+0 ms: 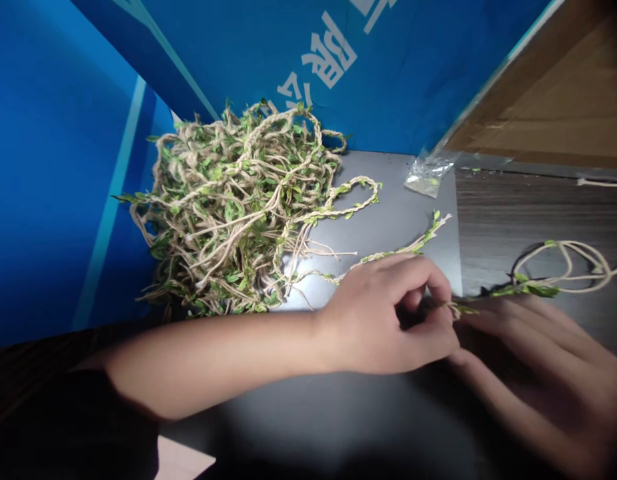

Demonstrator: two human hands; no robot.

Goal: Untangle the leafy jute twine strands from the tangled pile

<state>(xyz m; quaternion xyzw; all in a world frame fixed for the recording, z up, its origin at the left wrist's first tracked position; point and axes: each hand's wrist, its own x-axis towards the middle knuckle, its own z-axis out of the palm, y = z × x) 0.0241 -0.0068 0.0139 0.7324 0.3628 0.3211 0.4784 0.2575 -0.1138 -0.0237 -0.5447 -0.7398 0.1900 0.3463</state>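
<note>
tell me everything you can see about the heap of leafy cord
The heap is a loose tangle of beige, twine-like cord, partly braided, with small green leaves along it. Loops stick out at the top and right, and thin loose ends trail from the front and right side. It rests on a grey surface beside the blue panels; contact with them is unclear. One leafy strand runs from its lower right to behind the left hand.

Left hand [383,320] pinches cord [457,311]; leafy tangle [238,200] nearby.
</note>
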